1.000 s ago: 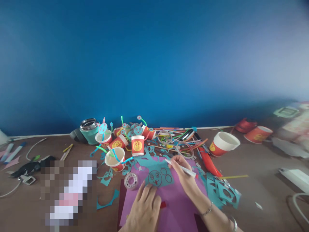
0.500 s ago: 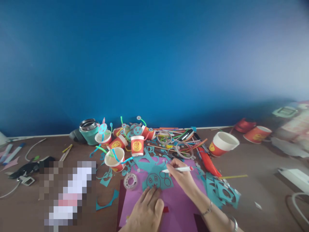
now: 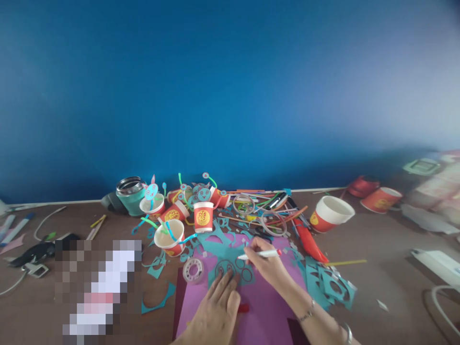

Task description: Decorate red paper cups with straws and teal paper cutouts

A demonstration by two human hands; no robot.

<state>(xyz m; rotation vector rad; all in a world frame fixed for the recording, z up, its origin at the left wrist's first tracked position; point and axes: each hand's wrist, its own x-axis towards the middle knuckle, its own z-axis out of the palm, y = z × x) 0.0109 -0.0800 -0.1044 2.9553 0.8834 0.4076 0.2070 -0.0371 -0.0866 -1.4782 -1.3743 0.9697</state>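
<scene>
My right hand (image 3: 268, 268) grips a white marker (image 3: 268, 254) with a red end. The marker's tip is at the teal paper (image 3: 224, 251), beside small drawn circles. On this paper a larger round face is drawn, partly covered by my left hand (image 3: 217, 306), which lies flat with fingers stretched out and holds nothing. Beneath the teal paper is a purple sheet (image 3: 266, 321). A small red piece (image 3: 244, 308) lies by my left thumb; I cannot make out what it is. A roll of tape (image 3: 193, 271) sits left of the teal paper.
Red and white paper cups (image 3: 203, 218) with bent straws and paper faces stand behind the purple sheet. Straws and pens (image 3: 273, 201) lie piled to their right. Teal offcuts (image 3: 330, 285) are scattered around. At right stands a larger white-rimmed cup (image 3: 332, 214); a teal flask (image 3: 130, 196) stands at back left.
My left hand has slid slightly up over the teal paper and covers more of the drawn face. The marker tip has moved slightly down and left. The view has shifted slightly.
</scene>
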